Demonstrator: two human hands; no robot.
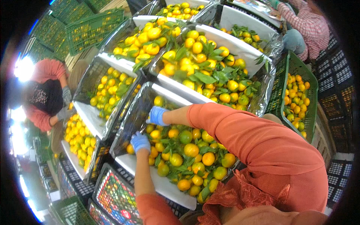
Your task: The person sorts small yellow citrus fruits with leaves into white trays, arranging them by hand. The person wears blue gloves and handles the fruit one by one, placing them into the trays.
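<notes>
Both my hands wear light blue gloves and are inside a black plastic crate lined with clear film and white sheets (157,185). My left hand (140,142) is at the crate's far left end, over a few mandarins, its fingers partly spread. My right hand (157,116) reaches in just above and to the right of it, fingers pointing left toward the film; what its fingertips touch is hidden. Yellow-orange and greenish mandarins with leaves (191,150) fill the crate nearest me. One yellow mandarin (158,101) lies beyond my right hand.
Another lined crate of mandarins (211,76) stands beyond mine, with more crates behind and left. A green crate (315,112) of small mandarins is at right. A co-worker in a pink top (47,92) bends at left; another in a checked shirt (306,28) is at upper right.
</notes>
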